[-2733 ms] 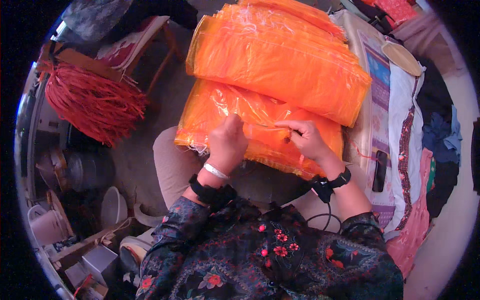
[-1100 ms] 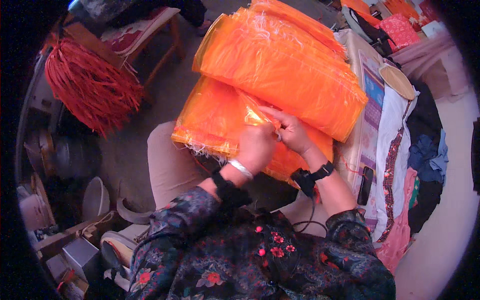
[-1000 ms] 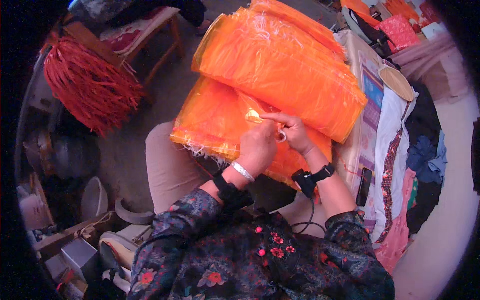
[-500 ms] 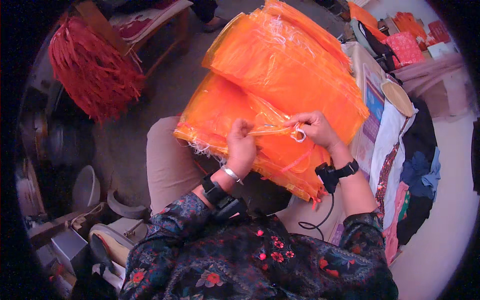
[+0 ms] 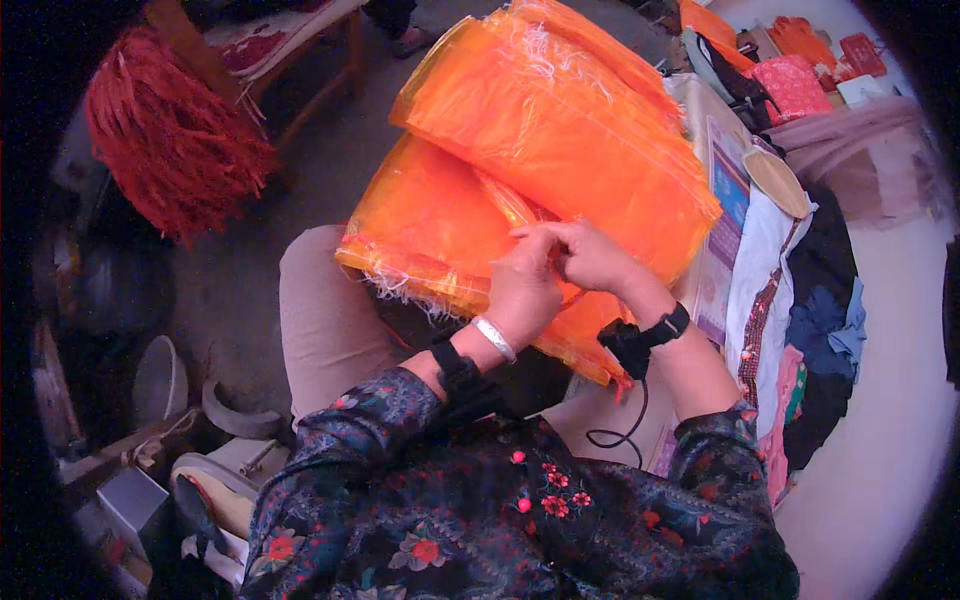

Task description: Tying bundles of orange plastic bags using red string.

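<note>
A thick folded stack of thin, shiny orange woven sheets (image 5: pixel 560 120), frayed with white threads along its edges, lies across my lap. Over its near part my two hands meet, closed, fingertips together. My left hand (image 5: pixel 525 285), with a silver bangle at the wrist, pinches at a gathered strip of orange sheet (image 5: pixel 508 203) that runs up toward the fold. Against it, my right hand (image 5: pixel 597 260) has its fingers bent round the same spot. The fingers hide exactly what is pinched between them.
To my right a low surface carries a white cloth (image 5: pixel 752 270), a round woven fan (image 5: pixel 778 183) and dark clothes (image 5: pixel 825 400). A bundle of red strips (image 5: pixel 175 135) hangs at the far left, by a wooden bench (image 5: pixel 330 105). A black cable (image 5: pixel 640 425) dangles from my right wrist.
My hands have come together from a spread position with a strip stretched between them. A white loop at my right fingers is now hidden. The view has shifted slightly.
</note>
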Available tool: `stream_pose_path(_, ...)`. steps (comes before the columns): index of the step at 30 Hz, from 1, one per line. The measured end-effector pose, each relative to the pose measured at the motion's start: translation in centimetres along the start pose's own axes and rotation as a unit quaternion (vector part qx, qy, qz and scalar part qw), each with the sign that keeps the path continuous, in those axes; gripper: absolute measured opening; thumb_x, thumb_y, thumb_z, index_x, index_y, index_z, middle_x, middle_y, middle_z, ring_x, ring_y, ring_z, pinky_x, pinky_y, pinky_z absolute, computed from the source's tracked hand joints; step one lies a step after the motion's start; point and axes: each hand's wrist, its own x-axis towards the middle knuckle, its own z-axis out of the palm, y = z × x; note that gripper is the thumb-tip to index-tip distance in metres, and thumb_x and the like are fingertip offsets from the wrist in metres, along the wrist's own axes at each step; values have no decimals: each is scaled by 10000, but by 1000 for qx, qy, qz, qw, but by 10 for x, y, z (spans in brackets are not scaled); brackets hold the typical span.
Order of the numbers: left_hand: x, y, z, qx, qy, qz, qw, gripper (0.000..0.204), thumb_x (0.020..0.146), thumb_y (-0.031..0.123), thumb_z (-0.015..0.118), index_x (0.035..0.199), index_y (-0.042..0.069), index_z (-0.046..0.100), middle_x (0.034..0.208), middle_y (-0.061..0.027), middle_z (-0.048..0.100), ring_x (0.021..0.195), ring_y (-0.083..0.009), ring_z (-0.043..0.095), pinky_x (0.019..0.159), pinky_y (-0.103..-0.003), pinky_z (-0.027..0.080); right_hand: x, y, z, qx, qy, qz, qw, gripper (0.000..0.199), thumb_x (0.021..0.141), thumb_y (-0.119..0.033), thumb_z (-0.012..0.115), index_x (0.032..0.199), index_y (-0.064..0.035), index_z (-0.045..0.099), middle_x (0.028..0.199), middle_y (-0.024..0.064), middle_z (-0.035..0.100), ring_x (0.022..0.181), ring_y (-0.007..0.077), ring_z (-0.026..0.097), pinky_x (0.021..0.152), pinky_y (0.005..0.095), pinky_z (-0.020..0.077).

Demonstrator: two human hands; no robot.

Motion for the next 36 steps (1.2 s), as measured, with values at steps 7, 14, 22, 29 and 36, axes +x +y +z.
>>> stream_pose_path(7, -14, 2, 20, -69, 4, -141, 988, 292, 744, -7, 499, 977, 14, 325, 675, -149, 496, 582, -290, 547, 520, -400, 436, -3, 14, -36, 212, -16, 204, 956, 311, 713, 27, 446, 936, -54, 647, 640, 5, 573, 537, 63, 512, 499, 205, 425)
stream_pose_path(14, 12, -24, -4, -381, -6, -414, 827, 239, 753, -43, 401, 932, 91, 316, 618, -125, 496, 448, -236, 505, 367, -374, 442, 9, 9, -60, 159, -102, 195, 962, 308, 682, 33, 434, 886, -39, 652, 627, 10, 570, 518, 69, 499, 489, 203, 412)
stream_pose_path(22, 23, -27, -21, -345, -31, -410, 843, 25, 782, 38, 423, 776, 62, 425, 597, -72, 480, 452, -191, 487, 382, -349, 441, 28, -6, -65, -61, -190, 140, 970, 263, 623, -24, 484, 825, -45, 652, 648, 71, 610, 573, 148, 561, 530, 282, 429)
stream_pose_path(29, 42, -5, -15, -193, -102, -321, 921, 24, 748, 36, 467, 739, 57, 462, 597, -61, 496, 398, -136, 445, 300, -257, 346, 38, -20, -53, -181, -242, 95, 949, 258, 619, -20, 477, 815, -49, 642, 682, 95, 615, 625, 172, 574, 544, 302, 426)
stream_pose_path(36, 54, -9, 0, -187, -52, -120, 974, 133, 737, -9, 473, 838, 28, 394, 674, -103, 505, 564, -168, 526, 431, -319, 421, 16, 6, -46, 122, -129, 218, 960, 377, 661, -12, 459, 978, -135, 622, 631, 39, 556, 525, 127, 497, 469, 264, 409)
